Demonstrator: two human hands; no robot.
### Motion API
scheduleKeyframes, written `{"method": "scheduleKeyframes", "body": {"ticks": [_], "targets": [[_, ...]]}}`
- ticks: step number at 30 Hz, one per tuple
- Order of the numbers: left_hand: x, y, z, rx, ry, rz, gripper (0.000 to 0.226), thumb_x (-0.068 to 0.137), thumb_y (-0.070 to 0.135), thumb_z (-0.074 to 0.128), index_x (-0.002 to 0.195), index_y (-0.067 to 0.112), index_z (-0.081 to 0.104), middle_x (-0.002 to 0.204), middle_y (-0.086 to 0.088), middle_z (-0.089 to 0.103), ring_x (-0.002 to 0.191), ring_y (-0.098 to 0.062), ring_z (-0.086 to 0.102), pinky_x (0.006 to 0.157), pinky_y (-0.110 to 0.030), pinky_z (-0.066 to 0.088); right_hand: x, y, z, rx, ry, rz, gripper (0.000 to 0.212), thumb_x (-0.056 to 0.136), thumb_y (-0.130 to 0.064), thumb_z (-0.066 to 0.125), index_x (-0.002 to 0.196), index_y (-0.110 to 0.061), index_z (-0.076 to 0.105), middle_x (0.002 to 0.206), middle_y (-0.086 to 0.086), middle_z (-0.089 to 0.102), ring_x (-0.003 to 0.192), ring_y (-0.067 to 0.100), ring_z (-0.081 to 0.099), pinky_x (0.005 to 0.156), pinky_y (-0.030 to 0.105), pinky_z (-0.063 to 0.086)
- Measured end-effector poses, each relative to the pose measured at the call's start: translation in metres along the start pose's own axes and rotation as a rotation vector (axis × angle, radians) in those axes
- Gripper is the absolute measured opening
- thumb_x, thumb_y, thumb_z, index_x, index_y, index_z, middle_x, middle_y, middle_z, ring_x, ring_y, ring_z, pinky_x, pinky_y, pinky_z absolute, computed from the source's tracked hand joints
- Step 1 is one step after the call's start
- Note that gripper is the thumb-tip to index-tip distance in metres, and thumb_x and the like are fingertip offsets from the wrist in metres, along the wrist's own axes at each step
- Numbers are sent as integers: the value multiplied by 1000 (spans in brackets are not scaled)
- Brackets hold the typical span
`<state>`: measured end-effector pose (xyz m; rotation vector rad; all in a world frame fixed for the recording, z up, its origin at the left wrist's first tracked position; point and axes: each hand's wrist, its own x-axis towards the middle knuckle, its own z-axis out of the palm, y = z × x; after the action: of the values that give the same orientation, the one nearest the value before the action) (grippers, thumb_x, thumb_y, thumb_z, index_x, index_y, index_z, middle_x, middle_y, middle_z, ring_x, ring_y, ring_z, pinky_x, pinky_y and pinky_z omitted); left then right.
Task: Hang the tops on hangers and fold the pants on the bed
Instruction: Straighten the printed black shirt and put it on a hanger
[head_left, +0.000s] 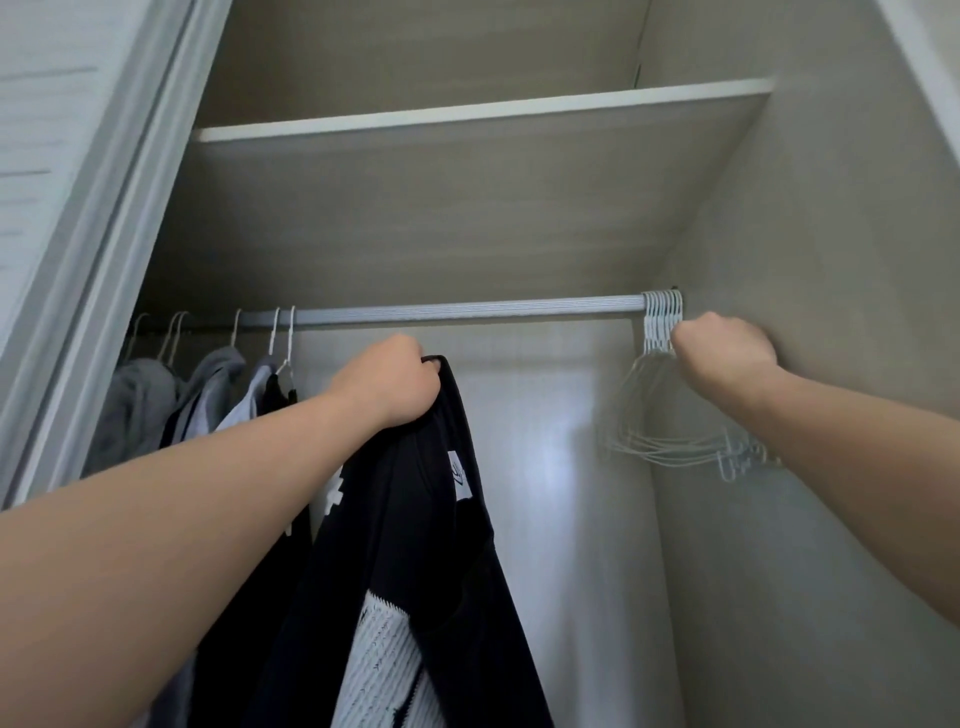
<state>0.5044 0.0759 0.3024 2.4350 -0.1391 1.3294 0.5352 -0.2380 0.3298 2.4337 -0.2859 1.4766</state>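
Key relation: the empty hangers (658, 332) hang bunched at the right end of the rail (467, 310), and the dark top (415, 519) hangs near the rail's middle, so hanger and top are well apart, with a bare stretch of rail between them.
Left hand (389, 382): clenched on the top's upper edge, just below the rail, holding it up.
Dark top: hangs straight down from that grip, long axis vertical, with a white patterned panel low on it and a small white label on its right side.
Right hand (724, 348): the nearer one to the hangers, with fingers curled onto the necks of the bunch just under the rail. Its fingertips are hidden, so I cannot tell which hanger it holds.
Hanger axis: hooks over the rail, wire shoulders spreading downward and close to the side wall (831, 234).
Next move, as a judgement: lift one hook off the rail and bring it left to the top. The packed hooks may drag neighbours along.
Rail, left end: hung clothes (208, 395), grey and dark, on white hangers.
Room: a wardrobe with a shelf (467, 111) above the rail and a sliding door (78, 208) at the left.
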Motion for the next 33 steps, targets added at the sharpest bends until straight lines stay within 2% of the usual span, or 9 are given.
{"method": "scheduleKeyframes", "body": {"ticks": [4,8,12,15,19,22,28,31,33], "targets": [[-7,-2,-3,26,-5,-11,39,104,32,45,71,12,48,70,-3,50,78,-32,52,67,-32,35,3,1,-5,68,94,0,28,95,1,45,118,2,61,116,21,61,109,43,64,78,40,48],[-12,-5,-6,15,31,-29,38,103,33,44,73,10,51,70,-5,52,79,-34,54,68,-34,38,-2,-6,-11,487,109,134,24,92,-8,55,110,5,63,111,26,60,104,46,62,83,42,49],[-24,-6,-15,21,115,-28,32,104,32,44,88,12,62,79,-6,57,84,-33,53,72,-35,40,-30,-20,-16,987,73,321,26,90,-21,60,81,2,66,79,20,59,78,36,58,69,32,40],[-31,-10,-26,59,198,4,31,103,34,46,93,14,68,95,-13,64,95,-38,59,74,-35,41,-68,-34,-16,1308,6,383,33,91,-17,51,59,-11,46,54,10,43,52,26,46,53,28,34],[-41,-18,-45,-4,192,-42,28,102,34,49,93,17,68,92,-13,64,100,-40,61,75,-34,39,-129,-49,-28,1765,-72,481,17,91,-9,34,76,-17,38,61,6,39,34,13,29,40,14,23],[-56,-21,-64,-37,212,-55,28,102,33,51,96,16,72,82,-7,59,97,-38,63,78,-35,45,-168,-57,-48,1880,14,463,9,82,-15,34,74,-18,37,61,4,43,34,11,28,39,14,22],[-87,-6,-120,-79,218,-179,30,102,33,51,87,13,67,71,-10,67,63,-31,67,71,-34,55,-167,-53,-106,2226,-214,327,25,102,-30,50,85,-19,37,52,3,33,35,13,24,40,15,19],[-103,13,-160,-21,261,-207,30,103,32,50,90,11,67,81,-14,69,65,-34,67,67,-32,53,-153,-45,-127,2252,-246,225,27,106,-32,42,86,-14,45,53,3,23,34,11,19,40,13,16],[-112,25,-187,-39,272,-247,29,103,30,50,99,8,69,90,-18,71,69,-38,71,71,-40,61,-153,-44,-136,2272,-234,147,31,106,-30,40,83,-13,50,49,3,24,33,10,19,40,14,17]]}}
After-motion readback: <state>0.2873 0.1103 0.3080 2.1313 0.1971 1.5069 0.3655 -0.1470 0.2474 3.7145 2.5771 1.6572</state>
